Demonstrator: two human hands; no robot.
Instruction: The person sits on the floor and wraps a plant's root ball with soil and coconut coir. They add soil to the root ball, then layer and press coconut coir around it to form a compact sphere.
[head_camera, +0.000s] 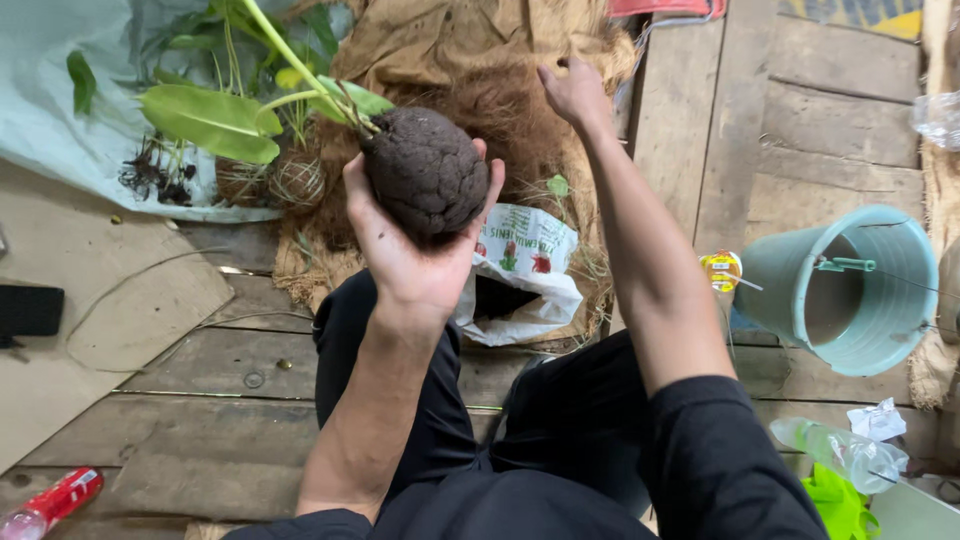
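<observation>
From the head camera, the left hand (415, 235) is raised palm up over the person's lap, its grip wrapped around the underside of a dark brown, rough ball of packed soil (425, 168). The fingers curl up on both sides of the ball, with a thumb tip showing at its right edge. A green stalk with long leaves (215, 120) rises from the top of the ball and leans up and to the left.

The right hand (572, 92) is stretched forward, well apart from the ball, over a heap of brown fibrous husk (500, 110) lying on tan burlap sacking (440, 40). Its fingers are bent downward at the fibre; whether the grip has closed on any strands cannot be told.

Just beyond the knees lies an open white plastic bag (525, 275) with dark contents. To the right on the wooden plank floor (230, 420) stands a pale turquoise plastic bucket (880, 250). A red can (55, 500) lies at lower left.
</observation>
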